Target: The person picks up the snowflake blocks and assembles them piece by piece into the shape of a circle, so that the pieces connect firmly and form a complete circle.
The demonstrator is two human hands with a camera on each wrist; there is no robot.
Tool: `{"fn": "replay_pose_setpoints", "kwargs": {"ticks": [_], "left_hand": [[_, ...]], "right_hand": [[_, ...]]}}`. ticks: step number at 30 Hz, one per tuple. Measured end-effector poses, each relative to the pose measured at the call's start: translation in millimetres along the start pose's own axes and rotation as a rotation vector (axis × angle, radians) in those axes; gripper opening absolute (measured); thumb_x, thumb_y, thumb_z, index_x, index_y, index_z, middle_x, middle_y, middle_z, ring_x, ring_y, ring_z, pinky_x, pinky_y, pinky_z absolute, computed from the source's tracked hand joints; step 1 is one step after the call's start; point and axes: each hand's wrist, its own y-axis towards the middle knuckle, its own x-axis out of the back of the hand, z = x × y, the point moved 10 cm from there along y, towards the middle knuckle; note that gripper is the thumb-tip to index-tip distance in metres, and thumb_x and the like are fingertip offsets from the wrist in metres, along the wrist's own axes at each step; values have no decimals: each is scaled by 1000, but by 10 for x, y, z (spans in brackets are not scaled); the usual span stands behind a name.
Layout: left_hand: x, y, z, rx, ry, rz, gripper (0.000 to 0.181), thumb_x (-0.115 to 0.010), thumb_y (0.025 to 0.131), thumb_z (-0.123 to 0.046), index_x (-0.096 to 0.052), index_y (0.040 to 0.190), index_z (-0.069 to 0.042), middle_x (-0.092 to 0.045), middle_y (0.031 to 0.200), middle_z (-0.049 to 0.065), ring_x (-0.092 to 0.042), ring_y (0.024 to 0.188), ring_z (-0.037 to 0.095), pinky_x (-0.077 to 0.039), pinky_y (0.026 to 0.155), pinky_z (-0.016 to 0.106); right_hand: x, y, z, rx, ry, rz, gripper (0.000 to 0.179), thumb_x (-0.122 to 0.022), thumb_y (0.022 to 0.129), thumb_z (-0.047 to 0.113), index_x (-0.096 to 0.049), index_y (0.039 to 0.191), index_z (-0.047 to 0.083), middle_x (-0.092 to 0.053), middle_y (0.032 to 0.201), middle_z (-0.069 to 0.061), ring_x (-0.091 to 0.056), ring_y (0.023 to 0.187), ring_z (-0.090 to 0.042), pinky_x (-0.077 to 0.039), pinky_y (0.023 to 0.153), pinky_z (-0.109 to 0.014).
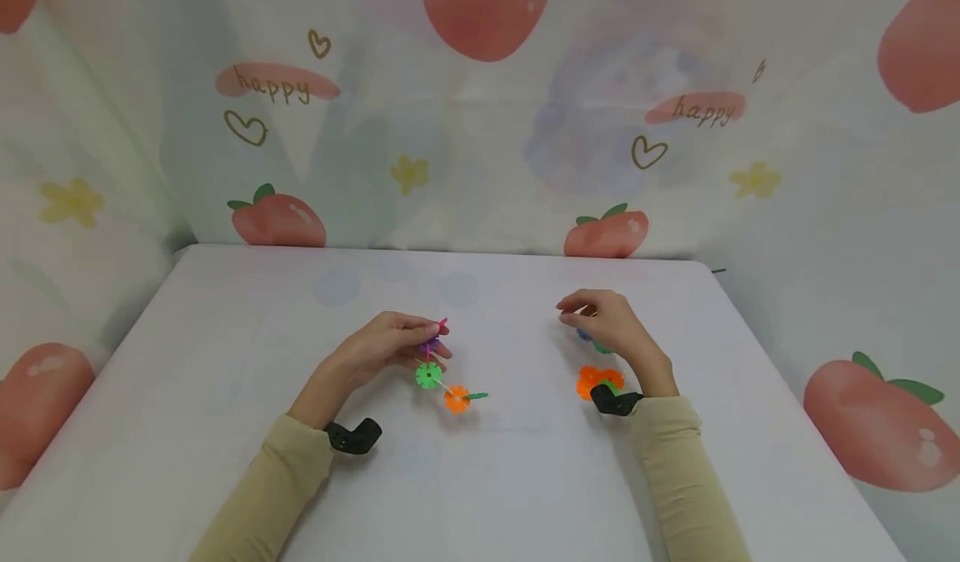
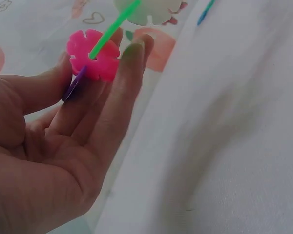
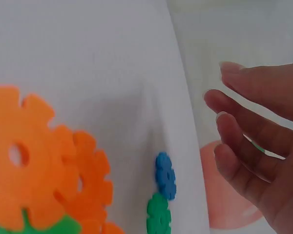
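My left hand (image 1: pixel 384 343) pinches the purple disc (image 2: pixel 76 84) of a chain of notched plastic snowflake discs between thumb and fingers. Slotted to it is a pink disc (image 2: pixel 80 46), then a bright green one (image 2: pixel 115 30) seen edge-on in the left wrist view. From the hand, the chain hangs down to the right in the head view, through a green disc (image 1: pixel 428 375) and an orange disc (image 1: pixel 457 399) to a dark green disc (image 1: pixel 477 395). My right hand (image 1: pixel 609 322) holds nothing, fingers loosely bent, above a blue disc (image 3: pixel 165 176) and a green disc (image 3: pixel 158 215).
Orange discs (image 1: pixel 589 382) with a green one lie by the right wrist, partly behind the black wrist camera (image 1: pixel 615 400). The white table (image 1: pixel 225 362) meets a fruit-printed curtain (image 1: pixel 465 128) at its back and sides.
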Motion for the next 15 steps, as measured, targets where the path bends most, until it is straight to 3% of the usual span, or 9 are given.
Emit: {"fn": "replay_pose_setpoints", "kwargs": {"ticks": [5, 15], "left_hand": [[39, -17, -26, 5, -22, -25, 45, -57, 107, -22, -56, 140, 8, -78, 104, 9, -78, 93, 21, -61, 80, 27], [46, -2, -21, 4, -20, -40, 46, -57, 107, -21, -56, 140, 10, -78, 101, 8, -75, 87, 14, -60, 74, 23]], "right_hand": [[88, -34, -290, -74, -30, 7, 27, -67, 100, 21, -73, 121, 5, -72, 119, -17, -66, 104, -32, -57, 87, -42], [70, -56, -506, -210, -122, 80, 38, -73, 96, 25, -66, 121, -3, -66, 116, -24, -60, 100, -35, -56, 84, -42]]}}
